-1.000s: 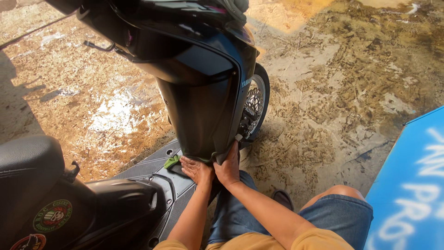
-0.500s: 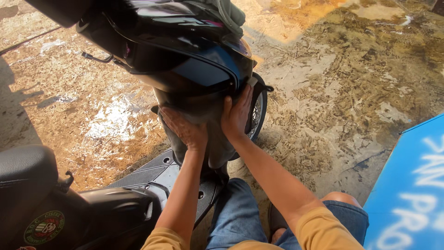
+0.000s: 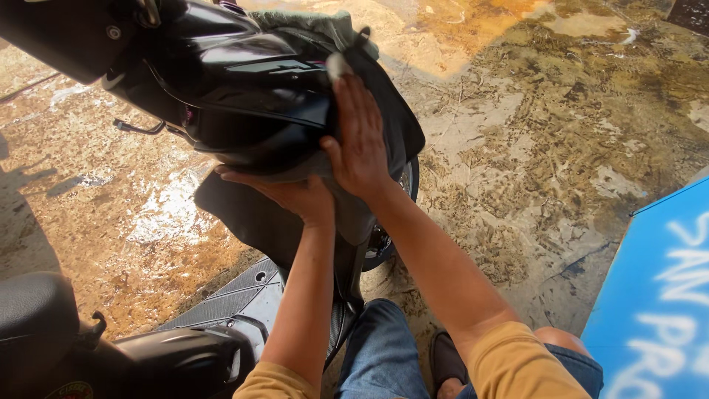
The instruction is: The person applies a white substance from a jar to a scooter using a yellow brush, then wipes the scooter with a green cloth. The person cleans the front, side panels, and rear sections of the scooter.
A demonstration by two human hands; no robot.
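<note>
A black scooter's front cowl (image 3: 244,89) fills the upper left of the head view. My right hand (image 3: 360,140) lies flat on the cowl's right side, fingers spread and pointing up. Just below the cowl's lower edge, my left hand (image 3: 284,193) reaches in palm up, fingers pointing left. A dark grey cloth (image 3: 354,214) is pressed between my hands and the leg shield, hanging down beneath my right wrist. How firmly my left hand grips it is partly hidden.
A green-grey rag (image 3: 317,24) lies on top of the cowl. The scooter's floorboard (image 3: 236,299) and black seat (image 3: 33,318) are at lower left, the front wheel (image 3: 402,185) behind my right arm. Wet muddy concrete (image 3: 554,148) surrounds it; a blue painted board (image 3: 657,295) stands at right.
Both hands have climbed from the bottom of the leg shield up to the headlamp cowl. The right hand has spread flat, and my view has drawn closer to the scooter.
</note>
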